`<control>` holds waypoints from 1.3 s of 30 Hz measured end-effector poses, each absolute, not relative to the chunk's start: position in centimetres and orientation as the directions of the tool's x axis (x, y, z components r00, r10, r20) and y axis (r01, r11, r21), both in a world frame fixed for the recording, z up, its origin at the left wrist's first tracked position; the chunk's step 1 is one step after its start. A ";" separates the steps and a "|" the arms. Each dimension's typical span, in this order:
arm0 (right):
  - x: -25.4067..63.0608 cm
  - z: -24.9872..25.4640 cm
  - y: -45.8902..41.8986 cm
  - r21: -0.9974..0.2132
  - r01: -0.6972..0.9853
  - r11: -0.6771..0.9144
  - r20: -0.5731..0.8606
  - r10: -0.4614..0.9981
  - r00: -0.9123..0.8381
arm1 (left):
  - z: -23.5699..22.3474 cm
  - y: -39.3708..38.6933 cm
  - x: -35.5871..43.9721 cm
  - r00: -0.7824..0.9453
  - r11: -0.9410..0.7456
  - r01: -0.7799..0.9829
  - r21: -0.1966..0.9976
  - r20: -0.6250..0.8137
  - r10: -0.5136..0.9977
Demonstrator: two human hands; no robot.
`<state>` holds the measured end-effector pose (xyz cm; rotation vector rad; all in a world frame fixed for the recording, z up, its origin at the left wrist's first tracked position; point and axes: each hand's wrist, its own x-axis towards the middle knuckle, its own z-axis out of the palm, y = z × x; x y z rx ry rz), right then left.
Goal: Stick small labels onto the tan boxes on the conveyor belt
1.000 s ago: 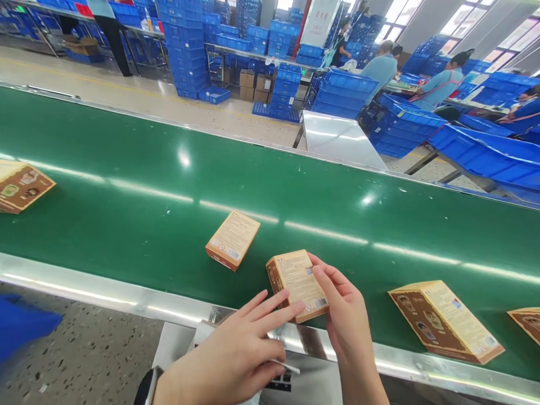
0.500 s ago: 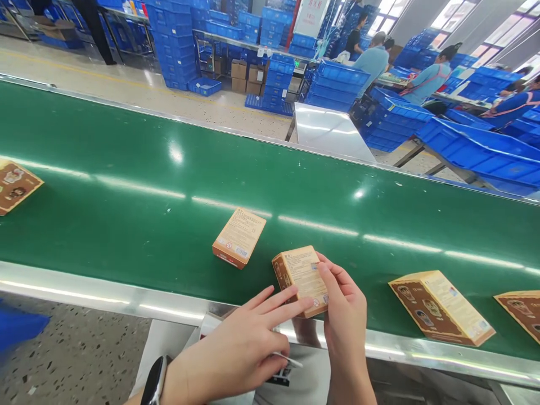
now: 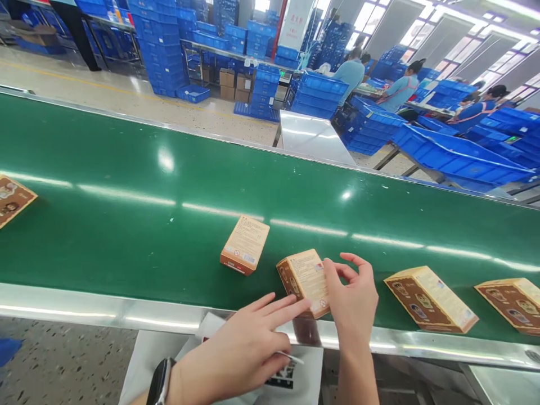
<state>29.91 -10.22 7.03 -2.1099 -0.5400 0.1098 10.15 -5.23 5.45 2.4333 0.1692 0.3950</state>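
Observation:
A small tan and brown carton (image 3: 304, 275) with printed text lies tilted on the green conveyor belt (image 3: 126, 236), near its front edge. My left hand (image 3: 257, 340) rests its stretched index and middle fingers on the carton's lower part. Its other fingers are curled around a thin white sheet (image 3: 291, 358), seen mostly edge-on; a watch is on that wrist. At the carton's right side is my right hand (image 3: 352, 292), fingers apart, the thumb at the carton's edge. A small coloured sticker (image 3: 319, 266) shows beside that thumb. Another carton (image 3: 245, 244) lies flat just to the left.
Farther right on the belt are two more cartons (image 3: 430, 298), and one carton (image 3: 14, 199) is at the far left. A metal rail (image 3: 105, 309) edges the belt. Beyond stand a steel table (image 3: 312, 135), stacked blue crates (image 3: 156, 50) and several seated people.
My right hand has loosened from the carton, its fingers now spread at the side. My left fingers stay on the carton. The view has shifted slightly.

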 end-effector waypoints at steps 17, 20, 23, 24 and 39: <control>26.4 6.7 -13.4 -0.747 0.634 0.203 0.228 0.973 -0.044 | 8.4 -3.5 6.6 0.699 -0.149 0.578 0.802 -0.392 0.598; 25.8 7.0 -13.0 -0.629 0.709 0.318 0.360 0.928 -0.097 | 8.4 -3.5 6.6 0.702 -0.206 0.591 0.780 -0.371 0.608; 25.1 7.5 -12.8 -0.492 0.775 0.396 0.505 0.855 -0.116 | 8.9 -3.4 6.8 0.699 -0.201 0.586 0.785 -0.364 0.616; 25.0 7.6 -12.8 -0.470 0.782 0.409 0.532 0.838 -0.119 | 9.0 -3.3 6.8 0.695 -0.190 0.587 0.787 -0.369 0.618; 29.9 4.4 -6.6 -0.978 0.202 -0.048 0.072 0.832 0.550 | 7.9 -4.3 5.7 0.915 -0.537 0.208 0.818 0.032 0.403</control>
